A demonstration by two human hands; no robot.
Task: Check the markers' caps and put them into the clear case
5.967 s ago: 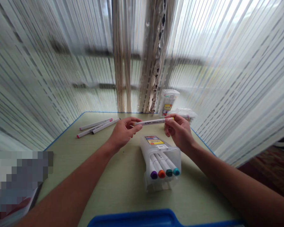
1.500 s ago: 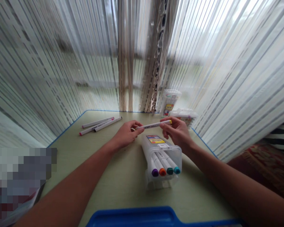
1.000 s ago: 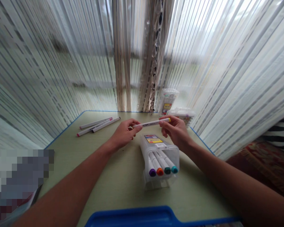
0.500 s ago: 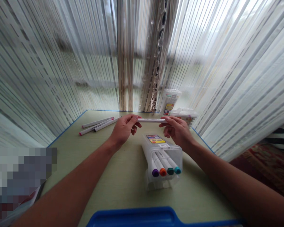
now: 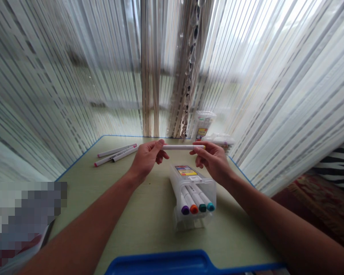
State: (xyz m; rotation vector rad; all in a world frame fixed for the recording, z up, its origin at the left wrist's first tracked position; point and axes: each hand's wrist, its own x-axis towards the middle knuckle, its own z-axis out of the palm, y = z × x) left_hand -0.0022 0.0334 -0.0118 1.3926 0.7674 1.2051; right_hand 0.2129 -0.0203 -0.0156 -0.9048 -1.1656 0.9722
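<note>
A white marker (image 5: 180,147) with a yellow end is held level above the green table (image 5: 149,225) by both hands. My left hand (image 5: 147,159) pinches its left end, and my right hand (image 5: 212,159) pinches the right end near the yellow cap. Just below them lies a clear plastic marker case (image 5: 194,195) on its side. Its open end faces me and shows several markers with purple, orange, green and teal caps.
Three loose markers (image 5: 115,154) lie at the table's far left. Two more clear marker cases (image 5: 202,125) stand at the far right by the striped curtains. A blue tray edge (image 5: 160,263) runs along the near side. A blurred patch covers the lower left.
The marker has gone from slightly tilted to level and sits a little higher. My left fingers have closed further over its left end. The case and loose markers have not moved.
</note>
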